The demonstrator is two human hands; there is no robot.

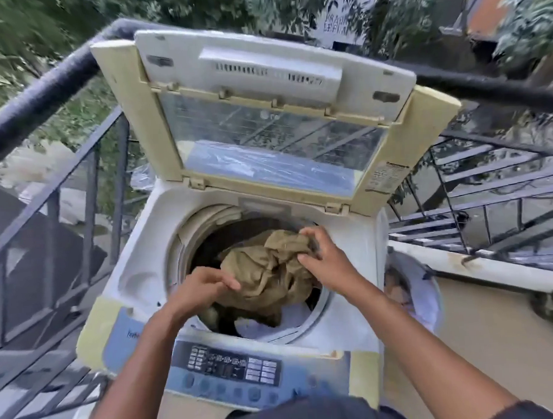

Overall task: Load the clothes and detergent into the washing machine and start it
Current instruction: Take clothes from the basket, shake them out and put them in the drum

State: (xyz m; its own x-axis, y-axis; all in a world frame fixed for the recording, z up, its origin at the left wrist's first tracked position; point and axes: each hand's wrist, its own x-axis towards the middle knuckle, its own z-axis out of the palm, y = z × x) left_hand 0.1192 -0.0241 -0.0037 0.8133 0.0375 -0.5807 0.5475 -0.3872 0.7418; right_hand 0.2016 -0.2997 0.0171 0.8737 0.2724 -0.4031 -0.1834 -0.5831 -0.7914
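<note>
A person's right hand (325, 254) keeps a closed grip on a bunched olive-brown garment (268, 270), fingers curled into the cloth at its upper right edge, above the mouth of a top-loading washing machine (139, 267). The left hand (202, 285) sits at the garment's near left edge with its fingers bent and its fingertips at the fabric; whether it has a real grip on the cloth cannot be told from here. The garment fills most of the round drum opening (182, 244), piled over darker clothing deeper inside, with a white item (257, 329) showing at the near edge of the drum. The machine's lid (273, 74) stands raised and folded back, its clear window facing the person. Along the front of the machine runs a blue control panel (233, 367) with a dark display and a row of round buttons. Both bare forearms reach in from below, over the panel. Just beside the machine on the right stands a pale basket (428, 285) with cloth in it. Dark metal railings (49, 192) flank the machine on both sides, with green trees (43, 23) beyond them.
</note>
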